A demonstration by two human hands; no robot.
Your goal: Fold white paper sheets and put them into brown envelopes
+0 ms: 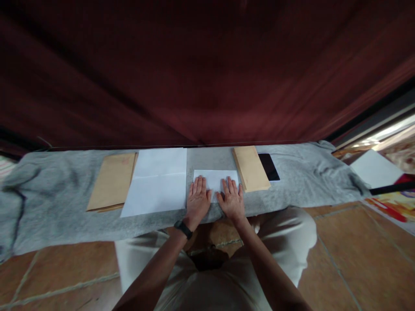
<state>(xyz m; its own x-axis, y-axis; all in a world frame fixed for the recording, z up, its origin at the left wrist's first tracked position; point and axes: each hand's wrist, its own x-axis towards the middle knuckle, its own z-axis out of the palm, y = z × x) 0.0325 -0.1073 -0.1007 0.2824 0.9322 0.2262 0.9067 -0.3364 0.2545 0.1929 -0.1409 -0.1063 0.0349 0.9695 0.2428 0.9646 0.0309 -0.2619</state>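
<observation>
A small white folded sheet of paper [216, 174] lies on the grey cloth in front of me. My left hand [197, 198] presses flat on its left part, fingers stretched out. On the right part rests my right hand [231, 201], also flat, with its fingers a little spread. My palms hide the near edge of the paper. Left of my hands is a stack of large white paper sheets [157, 181] with a crease across it. Just right of my right hand sits a stack of brown envelopes [253, 168].
Larger brown envelopes [112, 181] lie at the far left, beside the white sheets. A dark phone [269, 167] is partly under the right envelopes. The grey cloth [301, 172] covers a narrow bench. Behind it hangs a dark red curtain [207, 86].
</observation>
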